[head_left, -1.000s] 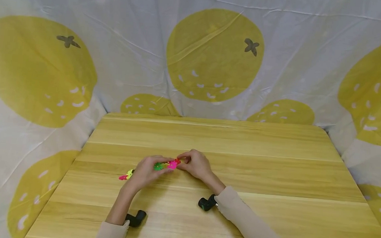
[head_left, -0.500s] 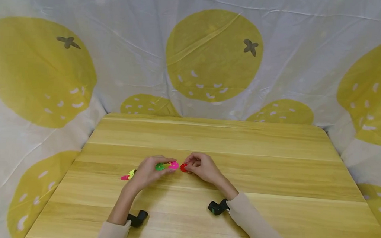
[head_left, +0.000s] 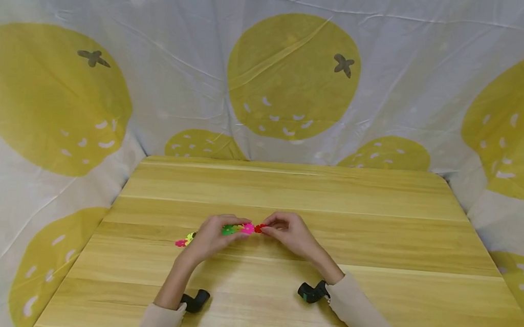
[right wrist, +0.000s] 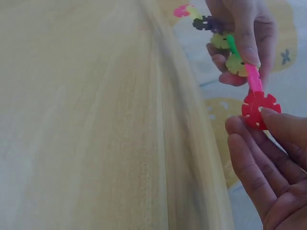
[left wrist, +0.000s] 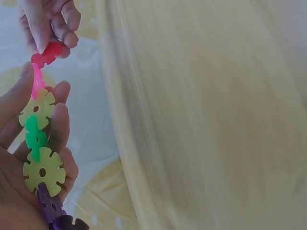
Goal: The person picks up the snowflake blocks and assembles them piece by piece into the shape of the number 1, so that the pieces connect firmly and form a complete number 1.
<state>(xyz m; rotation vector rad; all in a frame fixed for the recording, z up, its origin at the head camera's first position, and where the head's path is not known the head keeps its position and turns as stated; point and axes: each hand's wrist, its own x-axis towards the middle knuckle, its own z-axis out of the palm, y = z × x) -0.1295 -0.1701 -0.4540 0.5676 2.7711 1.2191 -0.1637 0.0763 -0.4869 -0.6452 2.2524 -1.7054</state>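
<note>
In the head view my left hand point(head_left: 212, 235) holds a chain of notched plastic discs. Its thumb and fingers pinch around the pink disc point(left wrist: 38, 81) at the near end. Beyond it along the palm run a pale yellow disc point(left wrist: 36, 109), a green disc point(left wrist: 34, 136), another yellow disc point(left wrist: 44, 170) and dark purple discs point(left wrist: 50, 203). A pink-red disc point(head_left: 181, 243) ends the chain past the wrist. My right hand point(head_left: 292, 233) pinches a red disc point(right wrist: 259, 108) between thumb and fingers. Its notched edge meets the pink disc; how deeply they interlock is unclear.
A wooden table point(head_left: 377, 219) lies beneath both hands. Black wrist-camera mounts point(head_left: 197, 300) hang below the wrists. Behind the table stands a white curtain point(head_left: 402, 82) printed with yellow fruit.
The red disc overlapped the pink one, stood apart from it half a second ago, and now touches its edge. Both hands have shifted right, the right one farther.
</note>
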